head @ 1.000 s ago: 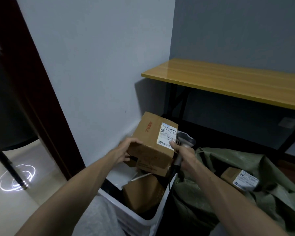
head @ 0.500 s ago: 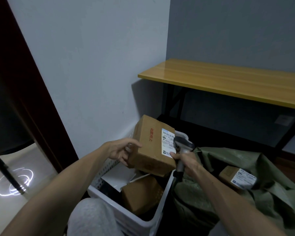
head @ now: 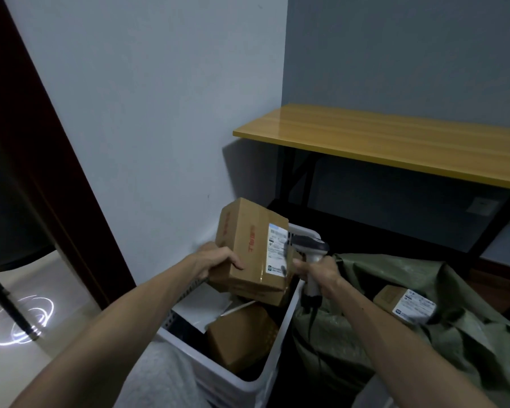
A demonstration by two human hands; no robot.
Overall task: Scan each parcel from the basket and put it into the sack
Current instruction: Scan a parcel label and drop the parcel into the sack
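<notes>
Gripping a cardboard box (head: 249, 248) above the white basket (head: 273, 357), the left hand (head: 215, 260) tilts it; the right hand (head: 321, 270) clasps a scanner (head: 309, 254) by its label, beside the green sack (head: 424, 328).

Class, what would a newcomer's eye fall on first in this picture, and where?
The cardboard box held up at centre, gripped by the left hand above the white basket. The right hand aims a scanner at its label. A yellow table spans the upper right.
</notes>
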